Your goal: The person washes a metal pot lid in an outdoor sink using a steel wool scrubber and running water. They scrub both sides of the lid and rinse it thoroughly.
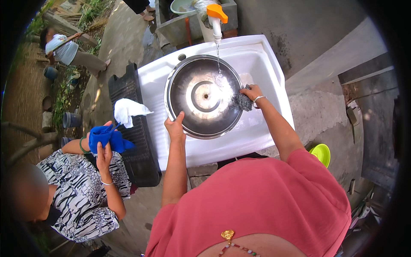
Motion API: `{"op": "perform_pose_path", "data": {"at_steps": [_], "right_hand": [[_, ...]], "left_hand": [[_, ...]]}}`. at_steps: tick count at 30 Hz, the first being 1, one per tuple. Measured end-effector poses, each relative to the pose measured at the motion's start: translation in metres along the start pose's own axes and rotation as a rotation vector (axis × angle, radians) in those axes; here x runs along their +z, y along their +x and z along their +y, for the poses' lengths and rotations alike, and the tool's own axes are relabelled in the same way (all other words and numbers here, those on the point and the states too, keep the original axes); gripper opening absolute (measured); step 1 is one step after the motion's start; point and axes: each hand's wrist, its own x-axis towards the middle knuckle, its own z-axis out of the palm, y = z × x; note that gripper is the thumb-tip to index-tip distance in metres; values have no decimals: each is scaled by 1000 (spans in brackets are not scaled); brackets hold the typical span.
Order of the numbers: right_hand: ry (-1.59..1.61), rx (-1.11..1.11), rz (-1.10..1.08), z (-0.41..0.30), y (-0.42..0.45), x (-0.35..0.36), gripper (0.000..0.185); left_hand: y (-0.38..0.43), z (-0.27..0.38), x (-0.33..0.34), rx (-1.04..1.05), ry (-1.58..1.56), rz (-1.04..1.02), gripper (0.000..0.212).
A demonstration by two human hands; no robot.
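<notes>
A round stainless steel basin point(205, 112) rests over the white laundry sink point(273, 122), its inside facing up at me. My left hand point(176, 128) grips the basin's near left rim, thumb on the inner side. At the right rim, my right hand point(252, 93) holds a grey wire scouring pad point(243, 101) against the metal. From the white tap with an orange handle point(217, 17), a thin stream of water point(218, 57) falls into the basin's far part. Bright reflections cover the basin's middle.
Left of the sink lies a black ribbed washboard point(135, 141) with a white cloth point(128, 110) on it. A person there holds a blue cloth point(107, 138). Another person point(69, 51) holds a pole farther off. A green plastic basin point(321, 155) sits at right.
</notes>
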Motion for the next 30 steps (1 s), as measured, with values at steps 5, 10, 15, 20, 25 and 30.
{"op": "perform_pose_path", "data": {"at_steps": [5,10,15,20,25,30], "right_hand": [[106,-20,177,-21,6,-34,42],[72,-443,177,-117,-34,-9,68],[-456,-538,250,-127,-81,54,61],[-450,-802,38,-110,-81,57,48],[-121,-685,343,-138,-45,64,37],[-43,-708,-206,-127,-112,80,32]], "left_hand": [[-7,-5,0,-69,-85,67,19],[-10,-6,16,-146,-151,59,22],[-15,-2,38,-150,-176,42,27],[-19,-12,32,-178,-140,34,36],[-30,-6,55,-159,44,6,25],[-11,-1,56,-160,-102,125,30]]}}
